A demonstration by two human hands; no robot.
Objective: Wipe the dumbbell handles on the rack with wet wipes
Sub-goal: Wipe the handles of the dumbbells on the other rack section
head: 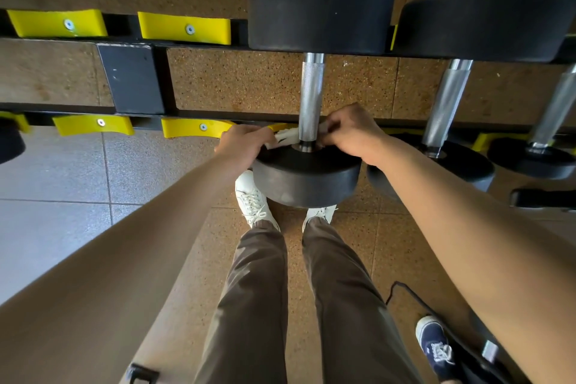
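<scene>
A black dumbbell lies across the rack, its chrome knurled handle [310, 93] running from the far head [321, 17] to the near head [307, 178]. A white wet wipe [288, 135] is looped around the near end of the handle. My left hand [244, 143] pinches the wipe's left end and my right hand [352, 131] grips its right end, one on each side of the handle, just above the near head.
The black rack [131, 78] carries yellow cradles [184, 28], several of them bare on the left. Two more dumbbells [448, 103] sit to the right. My legs and white shoes [254, 201] stand below. Another person's blue shoe [436, 346] and a black cable lie at the bottom right.
</scene>
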